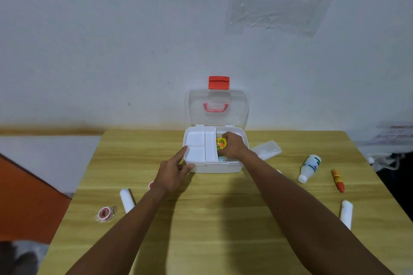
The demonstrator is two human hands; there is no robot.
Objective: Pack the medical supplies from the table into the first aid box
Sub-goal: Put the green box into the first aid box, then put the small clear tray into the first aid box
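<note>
One open box [214,166] on the table [212,219]. Our right hand [232,144] grips one yellow packet [220,143] inside; left hand [173,173], fingers spread, steadies it. Outside: two white rolls [127,200], one bottle [309,168], one red tube [338,180], one tape roll [104,213].

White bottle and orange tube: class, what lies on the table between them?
Nothing: head view shows bare table between the white bottle and the orange tube.

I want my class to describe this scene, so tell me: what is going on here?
A person is packing a first aid box on a wooden table. The right hand is inside the open box, holding a yellow packet, while the left hand steadies the box's front left corner. Outside the box lie a bottle, an orange tube, two white rolls and a tape roll.
</note>
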